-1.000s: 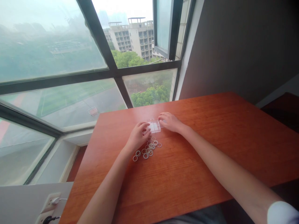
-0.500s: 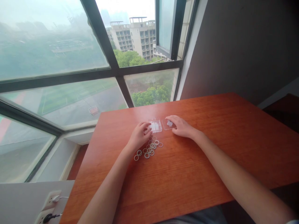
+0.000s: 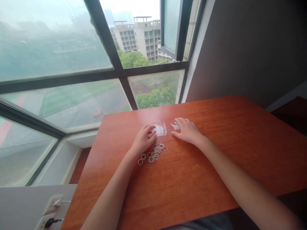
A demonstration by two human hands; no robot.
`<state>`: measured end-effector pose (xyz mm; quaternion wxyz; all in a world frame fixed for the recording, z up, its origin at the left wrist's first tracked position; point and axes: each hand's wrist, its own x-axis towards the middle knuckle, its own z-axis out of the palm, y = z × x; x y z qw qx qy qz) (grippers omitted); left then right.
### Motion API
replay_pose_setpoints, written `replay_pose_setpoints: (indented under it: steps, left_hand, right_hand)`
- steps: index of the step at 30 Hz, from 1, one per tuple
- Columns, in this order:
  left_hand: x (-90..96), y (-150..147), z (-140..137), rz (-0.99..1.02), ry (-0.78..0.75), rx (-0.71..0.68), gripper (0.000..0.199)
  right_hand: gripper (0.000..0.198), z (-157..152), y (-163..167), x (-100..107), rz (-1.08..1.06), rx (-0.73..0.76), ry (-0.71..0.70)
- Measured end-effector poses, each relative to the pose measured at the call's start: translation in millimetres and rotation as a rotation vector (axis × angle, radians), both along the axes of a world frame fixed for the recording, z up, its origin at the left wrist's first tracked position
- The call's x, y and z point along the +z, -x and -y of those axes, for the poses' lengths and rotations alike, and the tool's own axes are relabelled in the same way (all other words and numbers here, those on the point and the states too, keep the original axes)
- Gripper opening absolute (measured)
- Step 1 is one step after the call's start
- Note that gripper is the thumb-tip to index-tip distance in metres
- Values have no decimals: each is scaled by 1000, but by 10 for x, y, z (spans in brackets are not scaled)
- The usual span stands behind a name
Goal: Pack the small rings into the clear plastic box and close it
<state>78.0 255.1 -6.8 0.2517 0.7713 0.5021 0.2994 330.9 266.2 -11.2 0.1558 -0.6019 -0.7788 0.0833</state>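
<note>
"What's hidden there?"
"The clear plastic box's (image 3: pixel 160 129) nine o'clock side, behind the left hand's (image 3: pixel 143 139) fingers."
"And the clear piece (image 3: pixel 176 126)?"
"Its three o'clock side's under the right hand (image 3: pixel 188 130). Can't judge either grip."
"Metal rings (image 3: pixel 157 149)?"
"Overlapping, too small to count surely."
"Forearms?"
"Left (image 3: pixel 107 191) cut off at seven o'clock, right (image 3: pixel 230 171) at four."

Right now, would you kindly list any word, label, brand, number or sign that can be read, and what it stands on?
No text can be read.
Clear plastic piece at the right hand: white patch; print or glare, cannot tell.
Clear plastic box by the left hand: pale patches, no legible characters.
Rings: too small to tell any marking.
Wall sockets: too small and blurred.
</note>
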Motion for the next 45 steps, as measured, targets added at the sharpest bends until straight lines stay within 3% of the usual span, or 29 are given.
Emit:
replay_pose_setpoints:
  steps: [5,12,20,25,30,36,41,45]
  left_hand:
    - [-10,42,20,41,10,15,35]
    - [115,212,118,-28,48,-36,32]
    - [247,465,482,-314,20,-11,35]
    - [229,522,823,-332,12,69,35]
    - [155,466,1082,-246,-31,76,32]
    - [71,221,1185,-140,-32,21,38]
    - [81,-86,1180,-88,-3,-81,43]
    - [144,-167,1137,-65,22,-149,40]
  right_hand:
    - [63,-71,-36,-33,-14,217,77]
    - [78,-149,-130,-49,-97,311,88]
    - [57,76,-164,-31,-75,139,22]
    - [64,198,-1,-79,-34,-75,-48]
    - [61,255,5,-124,-40,-59,-58]
    - [74,98,-313,-208,-100,117,-19]
    - [68,-60,-374,-172,-189,306,-42]
    - [50,-16,-316,-84,-161,153,-112]
